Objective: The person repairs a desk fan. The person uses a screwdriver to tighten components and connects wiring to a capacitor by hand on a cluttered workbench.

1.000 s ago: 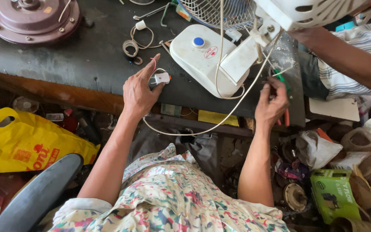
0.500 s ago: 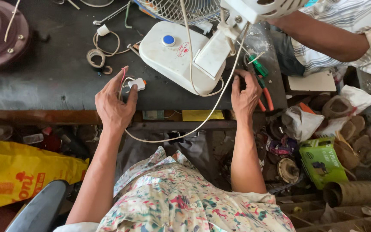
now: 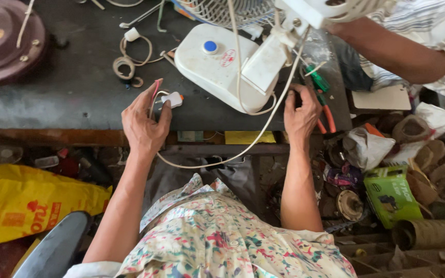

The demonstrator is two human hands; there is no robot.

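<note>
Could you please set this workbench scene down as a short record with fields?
Setting: dark workbench, clutter below
Left hand: holds white plug on a white cord
Right hand: rests at the bench edge beside pliers
Centre: white fan base, blue button on top
Another person: arm reaching to the fan
Lower left: yellow bag

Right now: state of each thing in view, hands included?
Left hand: closed on the white plug, held over the bench.
Right hand: resting at the bench edge beside the pliers; grip hidden.
Cord: slack, looping off the bench.
Fan base: lying on the bench.
Wire coil: loose on the bench.
Yellow bag: crumpled below the bench.
</note>
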